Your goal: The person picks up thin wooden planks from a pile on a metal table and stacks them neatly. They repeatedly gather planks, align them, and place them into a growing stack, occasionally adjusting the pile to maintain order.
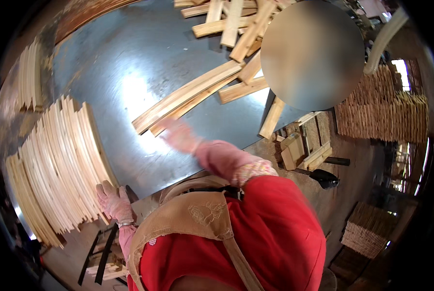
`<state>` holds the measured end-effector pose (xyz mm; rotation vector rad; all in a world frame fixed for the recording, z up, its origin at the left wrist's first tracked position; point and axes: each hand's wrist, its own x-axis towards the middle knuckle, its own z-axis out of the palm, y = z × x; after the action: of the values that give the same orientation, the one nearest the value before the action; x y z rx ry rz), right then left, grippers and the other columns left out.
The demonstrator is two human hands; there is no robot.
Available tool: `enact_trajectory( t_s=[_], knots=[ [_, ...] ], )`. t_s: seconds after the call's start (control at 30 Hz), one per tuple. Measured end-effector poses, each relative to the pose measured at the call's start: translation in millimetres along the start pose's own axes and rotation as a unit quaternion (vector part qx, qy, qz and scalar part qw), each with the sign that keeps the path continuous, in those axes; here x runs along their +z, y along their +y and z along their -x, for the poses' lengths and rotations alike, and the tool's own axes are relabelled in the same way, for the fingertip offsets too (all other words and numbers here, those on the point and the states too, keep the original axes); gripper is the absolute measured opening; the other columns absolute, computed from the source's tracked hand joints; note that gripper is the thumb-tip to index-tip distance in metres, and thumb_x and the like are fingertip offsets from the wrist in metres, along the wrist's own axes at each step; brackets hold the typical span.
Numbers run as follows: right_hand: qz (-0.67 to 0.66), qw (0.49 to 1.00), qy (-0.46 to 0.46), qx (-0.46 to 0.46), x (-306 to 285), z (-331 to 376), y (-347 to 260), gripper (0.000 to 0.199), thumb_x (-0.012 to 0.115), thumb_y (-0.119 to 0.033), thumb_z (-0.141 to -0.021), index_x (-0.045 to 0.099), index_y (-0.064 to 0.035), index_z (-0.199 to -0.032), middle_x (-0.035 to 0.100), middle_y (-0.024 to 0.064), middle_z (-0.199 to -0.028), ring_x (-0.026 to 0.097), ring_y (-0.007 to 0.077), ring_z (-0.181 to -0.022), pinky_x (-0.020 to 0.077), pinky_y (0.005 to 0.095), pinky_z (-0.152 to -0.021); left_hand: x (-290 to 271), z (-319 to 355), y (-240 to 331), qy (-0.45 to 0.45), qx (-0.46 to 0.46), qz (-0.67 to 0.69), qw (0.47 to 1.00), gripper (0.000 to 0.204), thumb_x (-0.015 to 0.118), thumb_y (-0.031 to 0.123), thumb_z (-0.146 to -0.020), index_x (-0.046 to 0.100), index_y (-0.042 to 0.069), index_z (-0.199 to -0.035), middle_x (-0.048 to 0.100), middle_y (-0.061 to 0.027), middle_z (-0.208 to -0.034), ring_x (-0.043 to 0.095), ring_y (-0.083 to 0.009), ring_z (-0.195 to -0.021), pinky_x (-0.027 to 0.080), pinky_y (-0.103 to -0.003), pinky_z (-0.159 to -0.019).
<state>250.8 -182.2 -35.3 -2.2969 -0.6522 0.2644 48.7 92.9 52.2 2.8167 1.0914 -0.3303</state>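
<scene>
My left hand (114, 201), in what looks like a pale pink glove, lies against the near end of a long row of wooden boards (64, 162) standing packed on edge. Its fingers are stretched out along the outermost board. Motion smears my right hand (180, 137) over the metal table (178, 165), so its fingers cannot be made out. Close by it are the near ends of a wide wooden slat (188, 94) and a narrower slat (197, 103) lying side by side. Whether the right hand touches them I cannot tell.
A jumbled pile of wooden slats (231, 24) lies at the table's far side. One slat (272, 118) reaches the right edge. A smaller board stack (30, 77) stands far left. Large wood stacks (386, 109) rise to the right. A round blur hides the upper right.
</scene>
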Motion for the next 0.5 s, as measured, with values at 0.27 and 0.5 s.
enact_trajectory(
  t_s=[0.27,0.5],
  knots=[
    [0.207,0.755,0.281,0.555,-250.2,141.0,204.3,0.092,0.084,-0.041,-0.08,0.047,-0.0039,-0.156,0.067,0.0263,-0.134,0.065,0.0446,-0.123,0.0517,0.0485,-0.108,33.0,-52.2,185.2,0.036,0.297,0.035,0.954,0.101,0.091,0.044,-0.074,0.047,0.01,-0.157,0.038,-0.0223,-0.167,0.035,-0.045,-0.154,0.028,-0.053,-0.127],
    [0.046,0.785,0.327,0.524,-270.6,205.2,245.8,0.106,0.088,-0.043,-0.08,0.037,-0.0023,-0.164,0.06,0.0262,-0.147,0.063,0.0442,-0.128,0.0488,0.0438,-0.112,22.2,-94.4,266.4,-0.051,0.313,-0.106,0.942,0.119,0.094,0.056,-0.059,0.044,0.015,-0.159,0.044,-0.019,-0.161,0.039,-0.0436,-0.15,0.032,-0.055,-0.123]
  ],
)
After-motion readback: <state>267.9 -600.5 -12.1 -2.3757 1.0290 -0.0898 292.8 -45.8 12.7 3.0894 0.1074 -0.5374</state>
